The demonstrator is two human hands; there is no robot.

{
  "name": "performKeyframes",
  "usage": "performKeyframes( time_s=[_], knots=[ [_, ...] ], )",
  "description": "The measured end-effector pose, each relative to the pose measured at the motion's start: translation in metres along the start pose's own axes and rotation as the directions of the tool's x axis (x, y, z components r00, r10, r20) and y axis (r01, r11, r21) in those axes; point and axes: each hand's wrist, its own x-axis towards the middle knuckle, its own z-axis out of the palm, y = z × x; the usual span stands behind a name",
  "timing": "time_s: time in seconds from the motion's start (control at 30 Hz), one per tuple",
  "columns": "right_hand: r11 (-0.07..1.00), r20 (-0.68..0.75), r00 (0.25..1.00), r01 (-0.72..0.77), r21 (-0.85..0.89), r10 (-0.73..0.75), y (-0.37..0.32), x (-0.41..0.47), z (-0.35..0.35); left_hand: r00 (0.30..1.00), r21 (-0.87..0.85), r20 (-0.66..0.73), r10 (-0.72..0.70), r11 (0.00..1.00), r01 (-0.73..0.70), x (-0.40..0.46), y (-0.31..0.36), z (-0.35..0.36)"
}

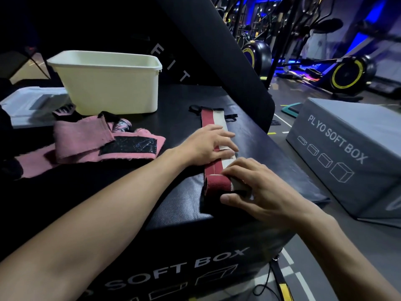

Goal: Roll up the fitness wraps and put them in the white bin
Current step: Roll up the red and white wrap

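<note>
A red and white fitness wrap [210,118] lies stretched out on the black soft box [184,205], its near end rolled into a small coil [219,182]. My right hand [258,187] grips that coil, fingers curled over it and thumb beneath. My left hand [208,144] presses flat on the unrolled middle of the wrap with straight fingers. Pink wraps [86,142] with a black hook patch lie in a loose heap to the left. The white bin [108,83] stands at the back left of the box; its inside is hidden from view.
A grey lid or tray [30,105] lies left of the bin. A grey plyo soft box [351,148] stands on the floor to the right. A black padded post [217,51] leans behind the box. Exercise bikes [347,74] fill the background.
</note>
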Motion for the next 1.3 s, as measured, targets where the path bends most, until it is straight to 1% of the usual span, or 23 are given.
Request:
performKeyframes(
  time_s=[0.07,0.13,0.23,0.33,0.37,0.5,0.63,0.73,0.83,1.0,1.13,1.3],
  knots=[
    [1.0,-0.002,1.0,0.01,-0.009,-0.01,0.0,0.001,0.0,0.999,-0.015,0.028,0.036,0.999,-0.036,0.004,-0.001,0.002],
    [0.999,-0.036,0.999,0.028,-0.018,-0.029,-0.001,0.002,0.001,0.996,-0.061,0.068,0.061,0.997,-0.057,0.007,-0.001,0.004],
    [1.0,-0.064,0.998,-0.014,0.002,0.014,0.0,0.001,0.002,0.991,-0.049,0.129,0.028,0.999,-0.022,0.01,0.002,0.001],
    [0.999,-0.107,0.994,-0.013,-0.042,0.009,0.0,0.001,0.004,0.983,-0.03,0.186,-0.006,0.999,0.011,0.013,0.005,-0.008],
    [0.999,-0.111,0.994,-0.017,-0.031,0.013,0.0,0.001,0.003,0.982,-0.038,0.187,-0.008,0.999,0.015,0.014,0.005,-0.009],
    [0.997,-0.068,0.996,-0.052,0.059,0.056,0.003,0.003,-0.001,0.993,-0.074,0.119,0.015,0.997,-0.006,0.009,0.006,-0.006],
    [0.994,-0.047,0.998,-0.03,0.103,0.035,0.007,0.004,-0.003,0.993,-0.062,0.115,0.032,0.998,-0.025,0.009,-0.001,-0.001],
    [0.989,-0.041,0.998,-0.034,0.144,0.04,0.01,0.011,-0.002,0.997,-0.075,0.069,0.03,0.997,-0.025,0.011,-0.007,0.002],
    [0.964,0.014,0.994,-0.107,0.245,0.107,0.015,0.021,-0.001,0.996,-0.048,0.086,0.033,0.998,-0.028,0.014,-0.011,0.002],
    [0.938,0.098,0.977,-0.211,0.274,0.191,0.023,0.032,-0.003,0.998,-0.084,0.057,-0.01,0.996,0.015,0.013,-0.014,0.003],
    [0.929,0.07,0.987,-0.162,0.332,0.147,0.023,0.046,-0.001,0.996,-0.147,0.082,-0.042,0.988,0.053,0.011,-0.013,-0.002],
    [0.86,0.1,0.968,-0.251,0.445,0.231,0.033,0.057,0.005,0.995,-0.128,0.095,-0.037,0.991,0.049,0.012,-0.01,-0.004]
  ],
)
